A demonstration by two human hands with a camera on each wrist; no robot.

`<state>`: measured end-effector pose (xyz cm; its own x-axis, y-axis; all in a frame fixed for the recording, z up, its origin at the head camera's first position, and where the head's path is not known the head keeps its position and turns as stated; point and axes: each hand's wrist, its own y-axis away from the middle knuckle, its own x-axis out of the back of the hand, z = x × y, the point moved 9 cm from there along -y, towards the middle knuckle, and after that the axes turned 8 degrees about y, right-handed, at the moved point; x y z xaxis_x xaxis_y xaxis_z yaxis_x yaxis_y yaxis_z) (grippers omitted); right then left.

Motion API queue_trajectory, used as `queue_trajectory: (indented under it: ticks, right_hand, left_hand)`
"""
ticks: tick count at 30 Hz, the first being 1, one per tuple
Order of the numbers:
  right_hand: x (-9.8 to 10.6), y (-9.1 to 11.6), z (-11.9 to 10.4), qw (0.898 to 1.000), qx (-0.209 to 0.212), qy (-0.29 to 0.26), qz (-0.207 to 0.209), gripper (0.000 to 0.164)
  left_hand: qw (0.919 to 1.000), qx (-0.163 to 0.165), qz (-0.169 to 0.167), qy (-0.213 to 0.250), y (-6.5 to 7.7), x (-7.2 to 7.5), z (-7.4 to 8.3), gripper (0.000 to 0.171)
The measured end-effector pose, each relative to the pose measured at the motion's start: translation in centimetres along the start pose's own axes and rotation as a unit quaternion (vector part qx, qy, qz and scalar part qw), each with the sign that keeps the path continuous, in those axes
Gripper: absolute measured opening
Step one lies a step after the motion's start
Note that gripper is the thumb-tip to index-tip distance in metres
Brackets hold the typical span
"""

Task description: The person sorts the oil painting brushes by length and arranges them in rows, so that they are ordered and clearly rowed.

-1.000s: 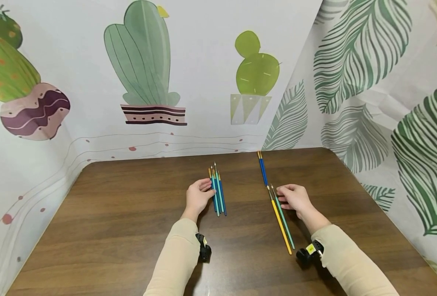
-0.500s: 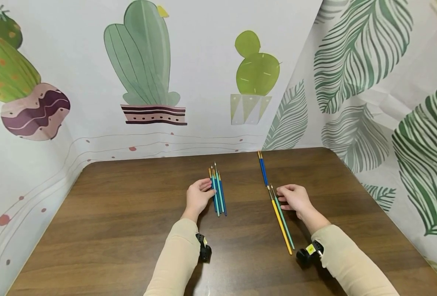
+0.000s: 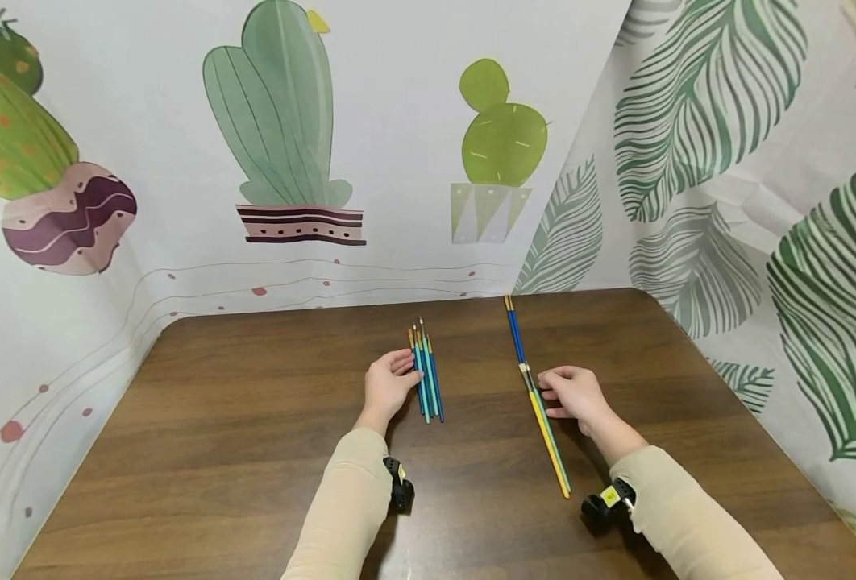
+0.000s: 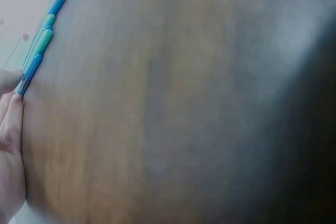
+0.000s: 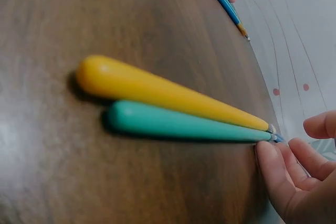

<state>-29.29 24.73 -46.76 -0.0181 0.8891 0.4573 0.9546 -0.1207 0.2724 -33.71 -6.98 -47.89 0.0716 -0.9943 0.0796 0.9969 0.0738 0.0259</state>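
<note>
My left hand (image 3: 390, 384) lies beside a bundle of several slim paintbrushes (image 3: 430, 387) with teal and blue handles. Its thumb and fingertips rest against the bundle's left side, fingers relaxed. My right hand (image 3: 576, 395) touches a teal-handled paintbrush (image 5: 184, 121) with its fingertips from the right, near the ferrule. That brush lies along a yellow-handled paintbrush (image 5: 168, 90), the two side by side. In the right wrist view the thumb stands apart from the brush. Beyond their bristles, two blue-handled paintbrushes (image 3: 515, 334) continue the line toward the table's back edge.
The brown wooden table (image 3: 254, 483) ends at a wall sheet (image 3: 392, 161) printed with cacti and leaves. Each sleeve carries a black wrist camera, the left camera (image 3: 400, 487) and the right camera (image 3: 600, 509).
My right hand has moved slightly left and pushed the teal brush against the yellow one, closing the gap between them. The left hand and its bundle have stayed put.
</note>
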Motion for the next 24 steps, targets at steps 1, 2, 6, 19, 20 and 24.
queue_trajectory:
  ticks: [1,2,6,19,20,24]
  right_hand:
    - [0.0,0.0,0.0,1.000,0.001,0.001,0.002,0.037]
    - [0.1,0.0,-0.1,1.000,0.003,0.001,0.004,0.037]
    - [0.3,-0.2,-0.2,1.000,0.008,0.005,0.009,0.037]
    - [0.9,-0.6,-0.1,1.000,0.010,0.006,0.016,0.036]
    - [1.0,-0.6,-0.1,1.000,0.011,0.004,0.017,0.036]
    - [1.3,-0.7,-0.3,1.000,0.015,0.007,0.026,0.036]
  left_hand:
    - [1.0000,0.001,0.000,0.001,0.0,0.0,0.0,0.043]
    - [1.0000,0.002,0.000,0.001,0.1,0.0,0.0,0.043]
    - [1.0000,-0.003,-0.003,-0.003,0.1,0.0,0.0,0.043]
    - [0.9993,-0.037,0.000,-0.007,0.2,0.1,0.5,0.041]
    - [0.9996,-0.028,0.000,-0.003,0.1,0.1,0.4,0.041]
    - [1.0000,-0.006,-0.001,-0.005,-0.1,0.0,0.0,0.042]
